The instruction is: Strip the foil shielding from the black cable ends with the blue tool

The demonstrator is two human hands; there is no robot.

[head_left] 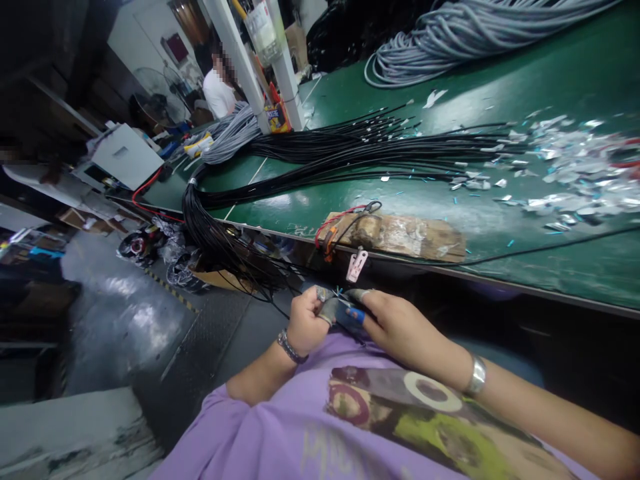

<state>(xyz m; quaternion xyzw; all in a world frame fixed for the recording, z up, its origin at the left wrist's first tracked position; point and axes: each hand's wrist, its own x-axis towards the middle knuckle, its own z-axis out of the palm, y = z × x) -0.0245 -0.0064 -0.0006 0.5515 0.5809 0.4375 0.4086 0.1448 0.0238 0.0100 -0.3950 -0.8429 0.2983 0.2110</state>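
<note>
In front of my lap, my left hand point(307, 321) pinches a black cable near its end, with grey covers on thumb and finger. Thin white, blue and green wires point(339, 293) fan out between my hands. My right hand point(400, 327) is closed at these wires, a grey cover and a blue wrap on its fingers; exactly which strands it grips is too small to tell. Just beyond hangs a pale pink tool point(357, 265) at the bench edge. Above it lies a worn wooden block point(425, 239) with red and black leads.
Bundles of black cable point(300, 167) run across the green bench point(280, 210) and droop over its edge. Foil scraps point(575, 167) are heaped on the right. Coiled grey cable point(440, 50) lies at the back. A person in white point(219, 93) is behind the post.
</note>
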